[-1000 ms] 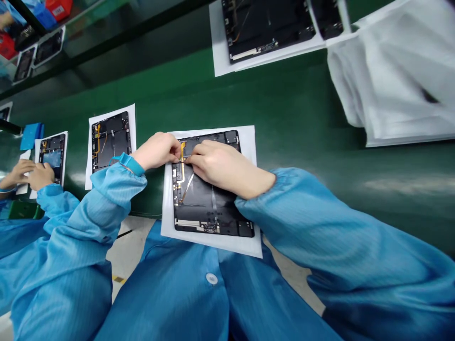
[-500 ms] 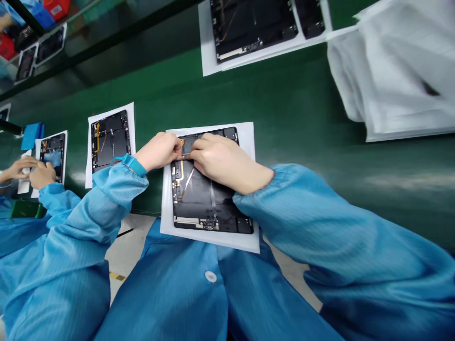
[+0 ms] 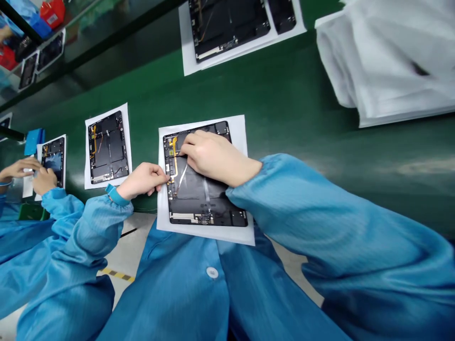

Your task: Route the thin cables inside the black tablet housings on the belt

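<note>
An opened tablet housing [image 3: 194,199], black inside with orange flex cables and a pale strip, lies on a white sheet [image 3: 236,236]. My left hand [image 3: 142,180] is at the housing's left edge, thumb and fingertips pinched together; whatever they may hold is too small to make out. Across the upper part of the housing reaches my right hand [image 3: 215,156], its fingers closed beside the orange flex cable [image 3: 175,150]. A thin dark line runs left from those fingertips; I cannot tell whether it is a cable or a tool.
Another opened housing [image 3: 108,151] lies on a sheet to the left on the green bench [image 3: 284,109]. More housings [image 3: 231,28] lie at the far side. White sheets or bags [image 3: 391,66] are piled at right. A co-worker's hands [image 3: 44,180] work at far left.
My left hand has moved from the housing's upper left, beside my right fingertips, down to its left edge. My right hand stays over the upper part. The view has shifted slightly.
</note>
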`<state>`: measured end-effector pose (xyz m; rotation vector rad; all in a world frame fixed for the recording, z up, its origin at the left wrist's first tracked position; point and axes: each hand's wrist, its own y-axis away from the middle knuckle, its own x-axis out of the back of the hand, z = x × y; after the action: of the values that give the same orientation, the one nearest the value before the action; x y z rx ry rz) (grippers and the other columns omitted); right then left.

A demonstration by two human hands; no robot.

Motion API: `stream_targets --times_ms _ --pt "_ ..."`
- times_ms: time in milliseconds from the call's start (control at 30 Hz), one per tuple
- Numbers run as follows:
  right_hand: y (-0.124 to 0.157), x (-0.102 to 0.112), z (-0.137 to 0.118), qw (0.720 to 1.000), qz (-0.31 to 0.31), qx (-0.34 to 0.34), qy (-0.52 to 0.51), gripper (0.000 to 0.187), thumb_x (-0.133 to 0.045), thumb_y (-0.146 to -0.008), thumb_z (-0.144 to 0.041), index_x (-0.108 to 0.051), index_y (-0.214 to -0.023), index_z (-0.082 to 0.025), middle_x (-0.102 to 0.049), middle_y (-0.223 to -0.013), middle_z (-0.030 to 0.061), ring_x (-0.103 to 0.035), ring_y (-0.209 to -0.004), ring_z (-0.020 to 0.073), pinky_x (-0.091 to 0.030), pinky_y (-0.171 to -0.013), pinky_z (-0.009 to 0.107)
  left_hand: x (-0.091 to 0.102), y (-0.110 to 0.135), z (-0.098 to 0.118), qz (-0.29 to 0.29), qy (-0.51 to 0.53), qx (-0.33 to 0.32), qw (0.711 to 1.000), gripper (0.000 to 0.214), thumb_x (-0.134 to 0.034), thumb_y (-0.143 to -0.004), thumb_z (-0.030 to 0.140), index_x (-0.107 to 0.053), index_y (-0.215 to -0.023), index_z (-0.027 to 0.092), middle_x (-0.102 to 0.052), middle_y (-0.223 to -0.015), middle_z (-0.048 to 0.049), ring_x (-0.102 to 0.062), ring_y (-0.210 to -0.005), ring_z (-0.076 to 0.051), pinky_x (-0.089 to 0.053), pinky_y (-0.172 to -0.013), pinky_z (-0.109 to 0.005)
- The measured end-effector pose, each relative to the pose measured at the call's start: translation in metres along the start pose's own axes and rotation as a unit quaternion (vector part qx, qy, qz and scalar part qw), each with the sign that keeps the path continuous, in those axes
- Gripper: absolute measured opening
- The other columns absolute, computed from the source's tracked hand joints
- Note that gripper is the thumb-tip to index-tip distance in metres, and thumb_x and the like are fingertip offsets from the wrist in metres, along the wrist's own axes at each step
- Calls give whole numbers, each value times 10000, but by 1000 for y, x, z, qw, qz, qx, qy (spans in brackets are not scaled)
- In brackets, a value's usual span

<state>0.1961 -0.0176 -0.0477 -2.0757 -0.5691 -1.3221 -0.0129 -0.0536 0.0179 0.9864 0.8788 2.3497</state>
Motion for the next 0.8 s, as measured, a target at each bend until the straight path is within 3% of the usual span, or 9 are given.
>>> stream_targets --times_ms 200,567,800 --pt "-1 2 -3 1000 -7 -7 4 301 -444 -990 -96 -742 -973 -131 -685 -995 151 -539 -911 263 -386 -799 387 1 -3 3 -1 30 28 999 185 -688 -859 130 -594 -701 154 -612 -527 33 -433 -342 -33 -261 -347 -167" --pt "-1 4 -5 1000 -10 -13 9 277 -460 -977 -74 -732 -976 -130 -685 -1001 144 -541 -912 263 -378 -791 377 3 -4 6 -21 45 34 998 235 -676 -889 127 -578 -676 145 -604 -513 38 -419 -328 -28 -244 -347 -165" --pt "0 -3 -2 1000 4 -11 6 258 -479 -951 -90 -729 -978 -143 -683 -994 145 -551 -921 272 -422 -806 387 -5 -7 10 12 38 42 998 246 -664 -849 87 -547 -644 156 -572 -481 46 -409 -336 -37 -270 -376 -176"
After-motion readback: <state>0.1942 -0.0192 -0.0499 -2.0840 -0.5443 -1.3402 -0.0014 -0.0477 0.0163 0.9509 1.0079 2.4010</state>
